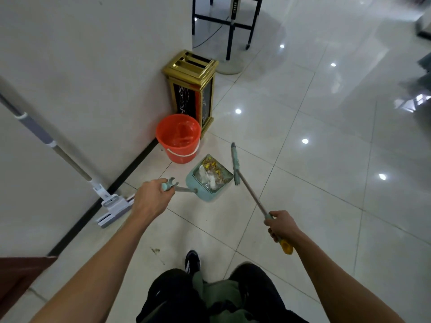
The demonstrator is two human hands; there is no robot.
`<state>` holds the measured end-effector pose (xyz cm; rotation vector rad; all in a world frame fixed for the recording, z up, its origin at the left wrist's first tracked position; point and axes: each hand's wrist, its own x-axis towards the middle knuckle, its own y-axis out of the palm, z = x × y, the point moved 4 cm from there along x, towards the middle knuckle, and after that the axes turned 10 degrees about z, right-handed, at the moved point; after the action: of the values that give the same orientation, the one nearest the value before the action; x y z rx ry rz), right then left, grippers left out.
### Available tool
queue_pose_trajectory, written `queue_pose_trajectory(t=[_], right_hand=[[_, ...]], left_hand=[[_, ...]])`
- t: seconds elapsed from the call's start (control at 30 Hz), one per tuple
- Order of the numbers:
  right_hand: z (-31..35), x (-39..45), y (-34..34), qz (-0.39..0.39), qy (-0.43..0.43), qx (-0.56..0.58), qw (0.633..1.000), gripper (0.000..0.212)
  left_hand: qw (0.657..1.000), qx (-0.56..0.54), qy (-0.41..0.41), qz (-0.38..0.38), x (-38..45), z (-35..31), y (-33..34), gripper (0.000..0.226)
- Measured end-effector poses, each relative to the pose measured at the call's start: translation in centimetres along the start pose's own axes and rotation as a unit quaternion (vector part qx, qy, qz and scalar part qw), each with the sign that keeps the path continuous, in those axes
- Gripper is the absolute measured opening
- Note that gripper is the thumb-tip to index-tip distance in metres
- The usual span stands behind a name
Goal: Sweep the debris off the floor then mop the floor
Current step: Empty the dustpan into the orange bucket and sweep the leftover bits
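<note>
Teal dustpan (208, 183) with yellow debris (211, 164), orange bucket (178, 138), gold-framed black marbled bin (191, 89), glossy cream floor (314, 183).

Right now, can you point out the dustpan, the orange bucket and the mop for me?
dustpan (207, 180): head view, on its ribbed teal back wall.
orange bucket (178, 136): head view, on its inner wall.
mop (114, 206): head view, on its white head by the wall.

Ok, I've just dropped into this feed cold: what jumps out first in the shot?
The bright orange bucket by the wall, in front of a gold-trimmed bin, grabs the eye first. Just below it, the left hand holds a teal dustpan full of yellow and white debris, while the right hand holds the broom beside it. A mop leans against the left wall.
</note>
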<state>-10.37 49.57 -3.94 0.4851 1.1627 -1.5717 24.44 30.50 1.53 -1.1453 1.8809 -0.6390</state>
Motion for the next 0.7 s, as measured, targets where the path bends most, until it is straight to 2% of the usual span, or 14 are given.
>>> queue_pose_trajectory(t=[0.17,0.37,0.43,0.7], right_hand=[[2.5,2.2,-2.8,-0.001,-0.017,0.019,1.0,0.033],[5.0,6.1,-9.0,0.008,-0.049,0.001,0.999,0.014],[5.4,7.7,-11.3,0.017,-0.059,-0.009,0.998,0.008],[6.9,11.8,-18.0,0.066,-0.106,-0.006,0.992,0.006]], left_hand=[[1.0,-0.009,-0.003,-0.023,1.2,-2.6,-1.3,0.036],[0.997,-0.046,-0.028,-0.062,2.4,-6.4,-0.8,0.039],[0.993,-0.069,-0.046,-0.083,2.5,-7.9,-0.2,0.033],[0.97,-0.116,-0.102,-0.188,0.3,-14.7,1.1,0.012]])
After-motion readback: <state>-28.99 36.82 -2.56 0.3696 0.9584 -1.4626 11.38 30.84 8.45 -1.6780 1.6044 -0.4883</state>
